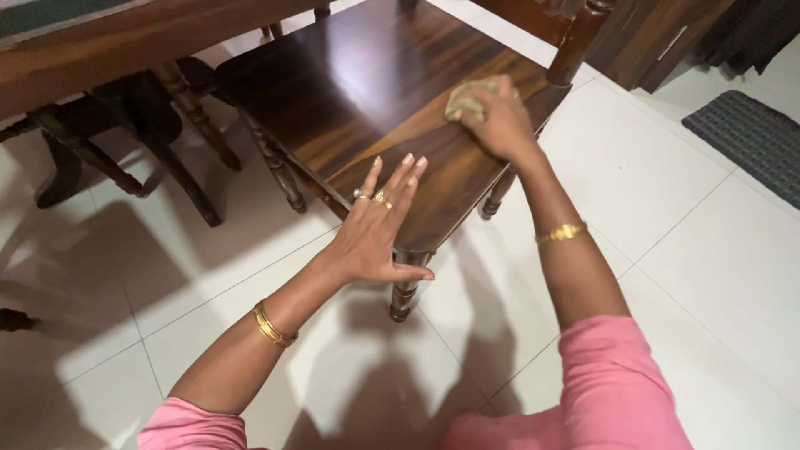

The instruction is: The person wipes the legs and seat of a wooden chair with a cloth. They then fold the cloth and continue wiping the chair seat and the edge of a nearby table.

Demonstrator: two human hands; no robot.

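The right hand (498, 125) grips a cloth (468, 97) at the seat's (367, 92) far right corner, while the open left hand (377, 229) rests flat at its near edge.

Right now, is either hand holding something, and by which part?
The right hand presses a bunched yellowish cloth onto the wooden chair seat, fingers over its top. The left hand holds nothing.

No packages, labels, signs or screens in view. Nothing printed or boxed shows anywhere in the head view.
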